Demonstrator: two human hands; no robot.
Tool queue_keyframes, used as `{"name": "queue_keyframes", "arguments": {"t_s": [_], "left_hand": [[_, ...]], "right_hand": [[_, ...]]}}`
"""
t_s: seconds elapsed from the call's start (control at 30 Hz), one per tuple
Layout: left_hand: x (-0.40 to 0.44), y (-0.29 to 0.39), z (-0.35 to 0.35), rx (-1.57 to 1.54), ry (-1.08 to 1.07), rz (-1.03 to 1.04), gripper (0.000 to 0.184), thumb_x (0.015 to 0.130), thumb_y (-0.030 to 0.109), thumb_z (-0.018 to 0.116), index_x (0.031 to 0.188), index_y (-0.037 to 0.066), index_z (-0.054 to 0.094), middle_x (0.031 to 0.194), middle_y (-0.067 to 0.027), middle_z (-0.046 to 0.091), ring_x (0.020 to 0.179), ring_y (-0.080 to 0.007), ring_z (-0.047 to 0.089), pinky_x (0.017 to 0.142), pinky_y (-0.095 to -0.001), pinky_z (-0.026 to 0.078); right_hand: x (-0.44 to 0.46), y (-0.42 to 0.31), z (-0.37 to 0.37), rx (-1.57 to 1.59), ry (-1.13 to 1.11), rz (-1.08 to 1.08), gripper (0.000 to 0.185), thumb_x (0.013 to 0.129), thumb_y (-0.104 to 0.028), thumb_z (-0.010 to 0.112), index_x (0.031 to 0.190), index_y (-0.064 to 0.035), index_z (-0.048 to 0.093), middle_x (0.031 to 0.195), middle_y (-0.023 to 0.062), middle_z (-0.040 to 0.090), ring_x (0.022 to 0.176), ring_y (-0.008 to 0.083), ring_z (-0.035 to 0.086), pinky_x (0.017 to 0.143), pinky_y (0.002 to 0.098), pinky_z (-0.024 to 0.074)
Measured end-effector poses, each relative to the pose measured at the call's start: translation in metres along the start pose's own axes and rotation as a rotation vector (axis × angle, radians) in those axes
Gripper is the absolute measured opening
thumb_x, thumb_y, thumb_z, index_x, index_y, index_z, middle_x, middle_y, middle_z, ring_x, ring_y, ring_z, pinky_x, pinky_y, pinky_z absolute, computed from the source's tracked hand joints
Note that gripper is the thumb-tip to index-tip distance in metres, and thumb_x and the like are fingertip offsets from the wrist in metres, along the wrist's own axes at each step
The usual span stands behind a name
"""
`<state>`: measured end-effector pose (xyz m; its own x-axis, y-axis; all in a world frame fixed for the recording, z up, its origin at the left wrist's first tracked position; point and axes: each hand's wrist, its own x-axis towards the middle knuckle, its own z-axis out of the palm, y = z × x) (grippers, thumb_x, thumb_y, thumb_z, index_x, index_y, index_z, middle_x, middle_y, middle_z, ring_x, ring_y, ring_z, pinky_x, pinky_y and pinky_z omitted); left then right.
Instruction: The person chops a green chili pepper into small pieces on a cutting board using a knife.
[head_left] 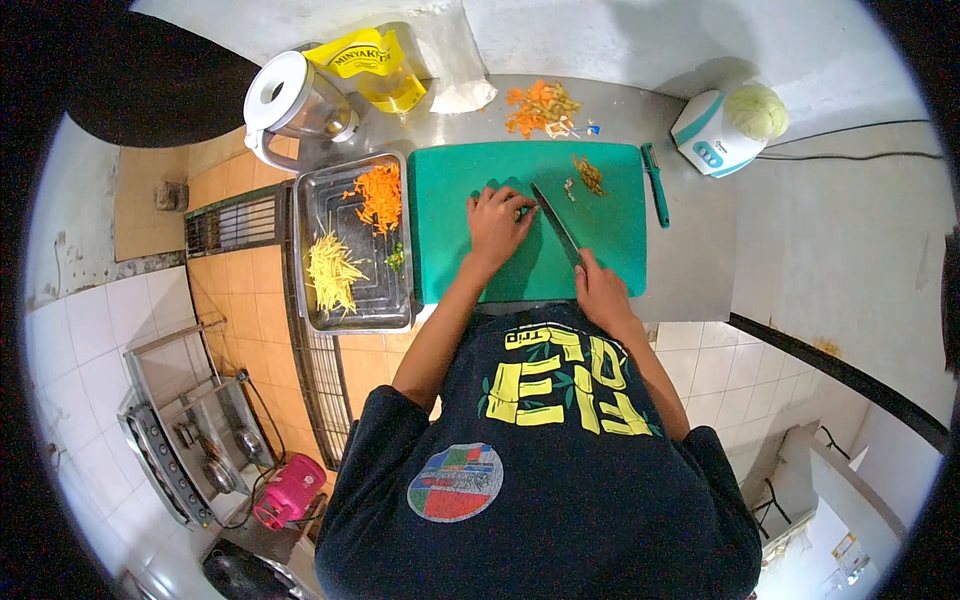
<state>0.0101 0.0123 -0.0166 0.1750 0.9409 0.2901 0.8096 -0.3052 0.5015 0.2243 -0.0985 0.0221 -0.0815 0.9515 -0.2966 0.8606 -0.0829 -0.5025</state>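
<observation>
My right hand (603, 293) is wrapped round the handle of a knife (556, 225), whose blade points up and left over the green cutting board (450, 260). Beside the blade tip, my left hand (497, 226) has its fingers bent and pressed down on something too small to make out. Brown-orange scraps (588, 175) and small pale bits (569, 188) lie at the board's upper right. To the left, a metal tray (409, 285) holds orange shreds (380, 198), pale yellow strips (332, 273) and chopped green pieces (396, 258).
A green peeler (656, 187) lies right of the board. Behind stand a blender jug (290, 105), a yellow pouch (372, 65) and a white blender base (712, 135) with a cabbage (755, 111). Peelings (540, 108) lie above the board.
</observation>
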Motion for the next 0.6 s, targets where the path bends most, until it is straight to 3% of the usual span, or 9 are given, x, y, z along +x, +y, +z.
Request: {"name": "queue_keyframes", "arguments": {"t_s": [0.47, 0.6], "left_hand": [[0.0018, 0.0068, -0.0016, 0.000, -0.036, -0.108, 0.009, 0.076, 0.030, 0.079, 0.080, 0.021, 0.080, 0.091, 0.0022, 0.071, 0.097, -0.0235, 0.060, 0.081, -0.0454, 0.041], [0.0028, 0.0088, -0.0048, -0.009, -0.104, -0.155, 0.018, 0.082, 0.037, 0.076, 0.081, 0.019, 0.079, 0.095, -0.0001, 0.070, 0.105, -0.0289, 0.060, 0.089, -0.0483, 0.043]], "right_hand": [[0.0001, -0.0034, -0.0020, -0.015, -0.032, -0.006, 0.037, 0.103, -0.029, 0.048, 0.135, -0.0102, 0.047, 0.079, 0.0281, 0.067, 0.075, 0.0497, 0.066, 0.069, 0.0622, 0.0508], [0.0010, -0.0045, -0.0032, -0.025, -0.050, 0.000, 0.037, 0.103, -0.028, 0.047, 0.136, -0.0096, 0.046, 0.080, 0.0285, 0.067, 0.075, 0.0500, 0.066, 0.070, 0.0622, 0.0511]]}}
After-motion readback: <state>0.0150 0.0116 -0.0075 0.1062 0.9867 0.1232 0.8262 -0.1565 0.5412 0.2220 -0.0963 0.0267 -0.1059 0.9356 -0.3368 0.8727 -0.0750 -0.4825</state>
